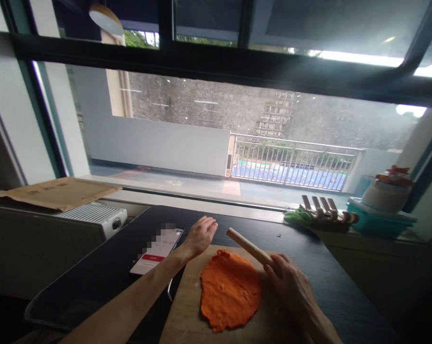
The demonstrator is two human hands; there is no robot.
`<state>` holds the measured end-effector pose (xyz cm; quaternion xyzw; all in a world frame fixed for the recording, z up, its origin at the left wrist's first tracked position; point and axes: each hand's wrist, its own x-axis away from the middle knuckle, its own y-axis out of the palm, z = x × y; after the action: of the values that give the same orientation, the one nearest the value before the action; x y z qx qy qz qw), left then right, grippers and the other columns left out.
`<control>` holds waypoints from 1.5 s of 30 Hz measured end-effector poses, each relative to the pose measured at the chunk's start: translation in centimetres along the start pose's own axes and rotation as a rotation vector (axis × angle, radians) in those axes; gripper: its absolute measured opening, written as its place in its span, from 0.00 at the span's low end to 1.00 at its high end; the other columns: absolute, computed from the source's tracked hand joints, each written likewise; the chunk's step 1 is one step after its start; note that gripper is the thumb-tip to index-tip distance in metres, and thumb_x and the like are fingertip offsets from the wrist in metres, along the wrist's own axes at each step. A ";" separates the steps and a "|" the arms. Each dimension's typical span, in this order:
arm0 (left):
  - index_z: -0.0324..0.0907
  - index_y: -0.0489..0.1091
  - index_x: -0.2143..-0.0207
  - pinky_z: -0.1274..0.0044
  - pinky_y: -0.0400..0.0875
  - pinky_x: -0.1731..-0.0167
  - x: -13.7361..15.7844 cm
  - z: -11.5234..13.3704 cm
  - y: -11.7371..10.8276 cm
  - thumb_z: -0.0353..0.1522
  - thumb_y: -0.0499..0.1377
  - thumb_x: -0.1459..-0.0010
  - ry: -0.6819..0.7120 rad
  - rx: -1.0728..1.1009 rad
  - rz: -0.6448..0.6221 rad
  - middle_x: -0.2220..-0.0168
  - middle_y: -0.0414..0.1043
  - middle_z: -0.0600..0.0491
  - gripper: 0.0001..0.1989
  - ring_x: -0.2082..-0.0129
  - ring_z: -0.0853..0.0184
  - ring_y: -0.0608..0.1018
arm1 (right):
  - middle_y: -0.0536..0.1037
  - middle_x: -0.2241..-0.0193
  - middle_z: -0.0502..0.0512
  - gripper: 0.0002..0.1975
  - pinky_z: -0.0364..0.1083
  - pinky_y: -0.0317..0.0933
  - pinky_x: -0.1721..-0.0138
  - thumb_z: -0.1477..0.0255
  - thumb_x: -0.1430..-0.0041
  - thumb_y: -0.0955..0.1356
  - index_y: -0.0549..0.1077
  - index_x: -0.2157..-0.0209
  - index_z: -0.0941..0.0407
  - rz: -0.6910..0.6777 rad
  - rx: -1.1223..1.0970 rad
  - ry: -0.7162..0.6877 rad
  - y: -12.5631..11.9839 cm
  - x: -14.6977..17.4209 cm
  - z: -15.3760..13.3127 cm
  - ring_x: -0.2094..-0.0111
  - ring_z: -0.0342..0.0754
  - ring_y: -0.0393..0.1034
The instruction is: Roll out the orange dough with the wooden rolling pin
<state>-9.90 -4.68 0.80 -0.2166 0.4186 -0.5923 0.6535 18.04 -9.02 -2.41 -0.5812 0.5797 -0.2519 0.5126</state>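
Orange dough [230, 290]: flattened on wooden board [187, 315], between both hands | Right hand [291, 282]: fingers wrapped around rolling pin [250, 247] at dough's far edge | Left hand [200, 235]: spread flat by board's far corner | Phone [156, 251]: just left of left hand.

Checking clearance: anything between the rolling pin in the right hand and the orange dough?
Nothing visible. The right hand holds the rolling pin at the orange dough's far-right edge; the left hand rests beyond the board.
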 end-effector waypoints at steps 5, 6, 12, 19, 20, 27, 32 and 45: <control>0.39 0.72 0.54 0.73 0.56 0.42 -0.3 0.3 -0.4 0.35 0.48 0.41 0.226 -0.016 0.019 0.49 0.72 0.48 0.18 0.44 0.63 0.66 | 0.73 0.63 0.49 0.10 0.42 0.57 0.59 0.66 0.39 0.60 0.72 0.65 0.51 -0.184 -0.098 -0.225 -1.0 -0.9 -0.9 0.59 0.44 0.67; 0.40 0.72 0.55 0.73 0.57 0.43 -0.9 0.5 -0.2 0.34 0.48 0.40 0.237 -0.017 0.006 0.51 0.72 0.48 0.17 0.45 0.64 0.68 | 0.73 0.64 0.49 0.11 0.42 0.57 0.60 0.67 0.39 0.60 0.72 0.66 0.52 -0.188 -0.084 -0.241 -1.1 -1.2 -1.2 0.60 0.44 0.67; 0.38 0.69 0.50 0.71 0.60 0.46 -4.3 2.4 2.6 0.37 0.44 0.37 0.188 -0.154 -0.245 0.47 0.69 0.45 0.21 0.46 0.61 0.69 | 0.73 0.63 0.51 0.13 0.43 0.57 0.58 0.73 0.39 0.59 0.72 0.58 0.51 -0.122 0.082 -0.315 -0.5 -1.3 -2.5 0.60 0.45 0.66; 0.41 0.56 0.39 0.59 0.43 0.39 0.7 0.4 3.7 0.40 0.38 0.35 0.141 -0.212 -0.326 0.37 0.55 0.46 0.26 0.36 0.59 0.52 | 0.74 0.61 0.52 0.19 0.44 0.60 0.60 0.72 0.40 0.61 0.66 0.47 0.49 -0.072 0.142 -0.379 -0.9 1.9 -1.1 0.60 0.47 0.68; 0.41 0.53 0.38 0.58 0.41 0.39 1.1 0.1 3.5 0.41 0.37 0.35 0.151 -0.211 -0.318 0.36 0.53 0.46 0.27 0.35 0.59 0.50 | 0.74 0.63 0.52 0.17 0.44 0.60 0.61 0.71 0.40 0.60 0.67 0.49 0.49 -0.092 0.147 -0.366 -1.2 2.1 -1.2 0.62 0.47 0.68; 0.45 0.49 0.37 0.54 0.39 0.40 -3.2 1.2 4.9 0.42 0.37 0.36 0.001 -0.198 -0.430 0.34 0.46 0.47 0.27 0.34 0.57 0.47 | 0.76 0.61 0.53 0.20 0.43 0.61 0.63 0.75 0.43 0.60 0.66 0.48 0.50 -0.030 0.233 -0.239 -0.6 3.5 -1.8 0.61 0.47 0.71; 0.44 0.52 0.38 0.51 0.43 0.42 -6.4 2.5 6.6 0.42 0.38 0.37 0.007 -0.198 -0.409 0.36 0.52 0.44 0.27 0.36 0.55 0.52 | 0.76 0.62 0.51 0.21 0.41 0.63 0.67 0.77 0.43 0.58 0.66 0.49 0.49 0.031 0.263 -0.228 -0.2 4.4 0.2 0.64 0.46 0.72; 0.40 0.55 0.39 0.57 0.36 0.39 2.6 0.8 1.6 0.37 0.37 0.36 0.178 -0.401 -0.328 0.36 0.51 0.46 0.26 0.35 0.59 0.47 | 0.75 0.66 0.48 0.27 0.39 0.61 0.66 0.77 0.45 0.62 0.61 0.45 0.41 0.146 0.158 -0.391 0.0 7.9 -1.5 0.66 0.45 0.71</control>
<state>-8.44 -7.03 -0.82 -0.3533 0.5427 -0.6123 0.4536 18.26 -16.84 -4.23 -0.5334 0.4884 -0.1414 0.6760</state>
